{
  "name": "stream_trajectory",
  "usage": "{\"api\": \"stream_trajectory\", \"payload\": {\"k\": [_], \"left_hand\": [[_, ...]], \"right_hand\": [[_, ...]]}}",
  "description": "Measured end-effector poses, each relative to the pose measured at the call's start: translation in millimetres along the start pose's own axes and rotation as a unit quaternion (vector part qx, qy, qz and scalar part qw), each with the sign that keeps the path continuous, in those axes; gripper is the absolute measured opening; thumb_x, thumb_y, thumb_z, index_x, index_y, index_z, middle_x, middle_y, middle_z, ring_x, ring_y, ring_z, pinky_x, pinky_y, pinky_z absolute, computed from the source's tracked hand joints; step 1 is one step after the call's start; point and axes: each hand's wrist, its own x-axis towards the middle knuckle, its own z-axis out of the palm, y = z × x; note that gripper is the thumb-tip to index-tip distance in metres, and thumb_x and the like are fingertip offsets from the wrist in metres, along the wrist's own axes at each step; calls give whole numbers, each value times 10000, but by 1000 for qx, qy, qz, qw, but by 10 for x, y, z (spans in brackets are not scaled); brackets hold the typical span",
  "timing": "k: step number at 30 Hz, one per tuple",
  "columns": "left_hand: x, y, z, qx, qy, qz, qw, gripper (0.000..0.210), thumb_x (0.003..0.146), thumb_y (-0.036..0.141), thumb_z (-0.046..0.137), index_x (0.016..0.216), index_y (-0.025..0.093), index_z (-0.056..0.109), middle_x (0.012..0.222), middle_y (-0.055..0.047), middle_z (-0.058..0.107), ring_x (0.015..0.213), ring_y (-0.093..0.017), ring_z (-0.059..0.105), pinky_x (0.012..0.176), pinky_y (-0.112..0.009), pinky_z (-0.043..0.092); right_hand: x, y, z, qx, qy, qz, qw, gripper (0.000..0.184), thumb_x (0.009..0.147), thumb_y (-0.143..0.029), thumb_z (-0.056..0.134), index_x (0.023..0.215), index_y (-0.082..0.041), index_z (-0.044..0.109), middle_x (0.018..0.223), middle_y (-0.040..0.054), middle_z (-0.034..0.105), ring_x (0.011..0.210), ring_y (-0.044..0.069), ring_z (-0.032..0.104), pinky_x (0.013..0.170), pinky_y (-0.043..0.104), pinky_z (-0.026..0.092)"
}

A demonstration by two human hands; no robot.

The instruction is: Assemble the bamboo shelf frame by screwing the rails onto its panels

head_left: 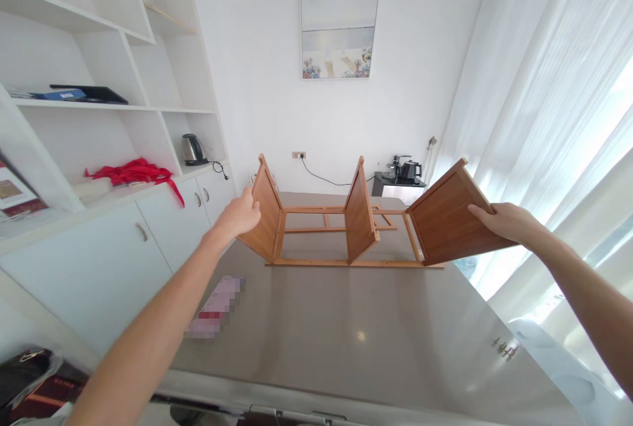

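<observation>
A wooden frame point(316, 262) lies flat on the grey table point(316, 334). Three brown panels stand up from it: the left panel point(267, 215), the middle panel point(359, 218) and the right panel point(440, 215), which leans outward. My left hand point(241, 213) is closed around the upper outer edge of the left panel. With thumb and fingers, my right hand point(505, 221) clasps the outer edge of the right panel. Nobody touches the middle panel. Behind it, part of another thin wooden frame point(386, 221) shows.
Several small brass-coloured screws point(505, 348) sit near the table's right edge. A blurred pink sheet point(217, 307) lies at the left. Past the table are white cabinets point(123, 235), a kettle point(192, 149), a dark stand with a coffee set point(403, 172) and white curtains point(539, 83).
</observation>
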Motion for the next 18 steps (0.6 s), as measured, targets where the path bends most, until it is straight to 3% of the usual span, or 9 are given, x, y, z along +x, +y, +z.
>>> {"api": "stream_trajectory", "payload": {"k": [2, 4, 10, 18], "left_hand": [[-368, -27, 62, -17, 41, 3, 999, 437, 951, 377, 322, 1306, 160, 458, 1034, -185, 690, 933, -352, 675, 764, -417, 496], [-724, -51, 151, -36, 74, 0, 997, 450, 970, 389, 296, 1343, 173, 426, 980, -157, 703, 894, -344, 681, 729, -398, 489], [-1428, -90, 504, -82, 139, -32, 986, 483, 983, 428, 283, 1381, 182, 407, 952, -144, 708, 883, -359, 685, 676, -392, 472], [-1807, -225, 1103, -191, 184, -65, 962, 485, 966, 462, 354, 1348, 182, 456, 1096, -164, 691, 1025, -339, 665, 801, -422, 501]], "right_hand": [[-309, 81, -42, -34, -90, 36, 995, 495, 834, -594, 618, 591, -165, 579, 579, 124, 601, 510, 197, 520, 571, 353, 366], [-623, 150, -68, -62, -118, 80, 988, 504, 890, -625, 502, 679, -173, 573, 653, 151, 625, 550, 228, 545, 577, 363, 376], [-1340, 284, -5, -52, -45, 85, 994, 522, 913, -663, 369, 681, -216, 506, 646, 123, 603, 579, 247, 525, 589, 358, 379], [-1850, 573, 410, -23, 7, 71, 997, 527, 928, -661, 313, 657, -233, 459, 644, 83, 579, 594, 230, 526, 587, 336, 364]]}}
